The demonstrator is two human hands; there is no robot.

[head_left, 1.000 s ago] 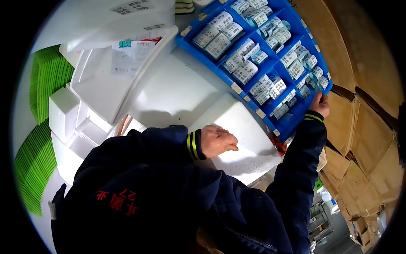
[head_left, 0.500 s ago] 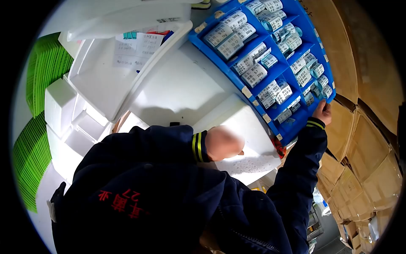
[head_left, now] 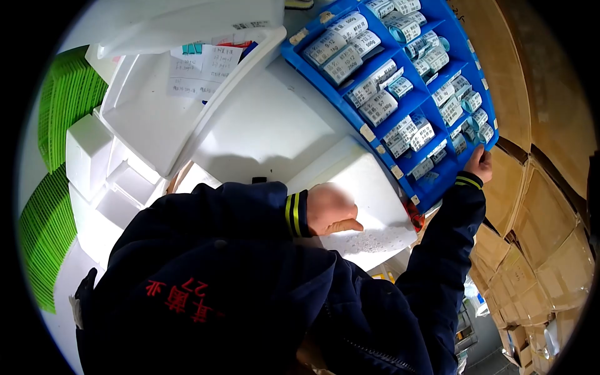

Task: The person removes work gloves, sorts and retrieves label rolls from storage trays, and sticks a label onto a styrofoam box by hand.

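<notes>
A blue compartment tray [head_left: 375,140] at the upper right holds several rolls of printed labels [head_left: 342,64]. At the tray's lower right corner, my right hand [head_left: 479,165] has its fingers closed on the rim. My left hand [head_left: 332,209] hangs over a white foam box [head_left: 369,181], left of the tray. Its thumb points right, and the other fingers are blurred, so what they hold, if anything, is hidden.
A white tub [head_left: 140,106] with a paper sheet [head_left: 201,72] stands at the upper left. Green stacked trays [head_left: 47,219] line the far left, beside white foam boxes [head_left: 90,156]. Cardboard boxes [head_left: 544,219] fill the right side.
The blue tray appears slightly further right as the view has shifted. My left hand has turned, its thumb now showing at the lower side. My right hand stays at the tray's corner.
</notes>
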